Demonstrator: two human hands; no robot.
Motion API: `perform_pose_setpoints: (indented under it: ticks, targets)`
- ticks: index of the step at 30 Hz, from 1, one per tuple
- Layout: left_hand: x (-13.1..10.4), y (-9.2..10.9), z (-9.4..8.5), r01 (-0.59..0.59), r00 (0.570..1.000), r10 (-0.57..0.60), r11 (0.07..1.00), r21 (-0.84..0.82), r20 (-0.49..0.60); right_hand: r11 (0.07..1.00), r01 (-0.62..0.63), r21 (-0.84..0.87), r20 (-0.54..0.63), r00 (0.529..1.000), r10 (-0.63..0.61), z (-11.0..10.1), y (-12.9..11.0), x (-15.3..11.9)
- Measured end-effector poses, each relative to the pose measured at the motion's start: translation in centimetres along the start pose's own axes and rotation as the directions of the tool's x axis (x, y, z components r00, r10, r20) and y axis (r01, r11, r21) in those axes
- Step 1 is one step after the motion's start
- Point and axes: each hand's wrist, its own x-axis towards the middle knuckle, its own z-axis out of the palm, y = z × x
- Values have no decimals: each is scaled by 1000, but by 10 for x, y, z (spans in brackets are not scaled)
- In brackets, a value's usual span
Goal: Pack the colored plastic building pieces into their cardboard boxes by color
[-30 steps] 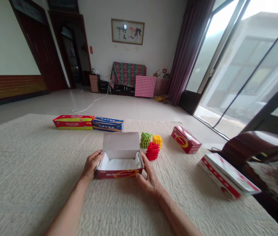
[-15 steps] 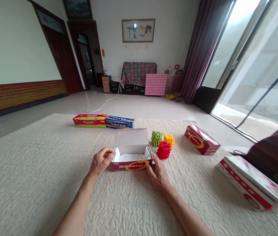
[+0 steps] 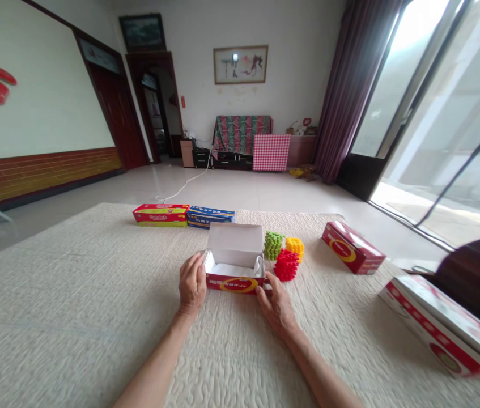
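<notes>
the left hand (image 3: 192,284) curls against an open maroon cardboard box (image 3: 233,285), grip unclear. the right hand (image 3: 280,306) pinches its right end.

1. Dial centre: the open box (image 3: 235,284) on the mat (image 3: 95,317), its lid (image 3: 235,237) at 12 o'clock.
2. Left hand (image 3: 192,284) at its 9 o'clock end; right hand (image 3: 277,306) at 4.
3. Three blocks (image 3: 286,265) clustered just beside it, between 2 and 3.
4. Beyond them, between 2 and 3: the closed box (image 3: 352,249).
5. Between 3 and 4: the carton (image 3: 447,328).
6. End to end, two boxes (image 3: 211,216) at 10 and 11.
</notes>
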Motion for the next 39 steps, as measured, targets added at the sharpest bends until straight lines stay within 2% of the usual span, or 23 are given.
perform_pose_setpoints:
  ticks: [3,6,9,13,15,18,24,30,35,37,39]
  targets:
    - [5,1,-2,-112,992,116,989,94,-41,999,-3,36,-14,1000,3,-1,-1,1]
    - [17,5,-8,-137,986,148,982,131,-72,999,6,39,-17,1000,-5,-2,-1,1]
    - [26,19,-9,-189,976,200,974,122,-89,1000,13,12,-51,999,-12,-2,0,0]
    - [22,44,-1,-307,951,304,950,59,47,1000,30,-3,-141,990,-30,-3,0,-1]
    - [15,50,1,-347,934,340,936,55,106,999,39,-10,-153,987,-40,-4,-1,-1]
    - [9,41,-1,-370,925,358,925,92,125,999,42,-8,-141,989,-43,-5,-1,-2]
    - [6,8,-4,-308,951,303,947,89,65,998,65,-13,-157,985,-66,-6,-2,0]
    - [0,2,5,-300,954,298,952,62,29,995,85,-61,-188,978,-95,-8,-4,-3]
    - [1,1,7,-326,945,326,943,70,1,967,152,-203,-336,917,-214,-32,1,12]
    - [0,1,7,-331,943,332,941,74,-6,956,113,-270,-383,899,-214,-47,7,27]
    - [0,0,7,-331,943,333,941,73,-16,931,54,-361,-358,914,-191,-59,13,42]
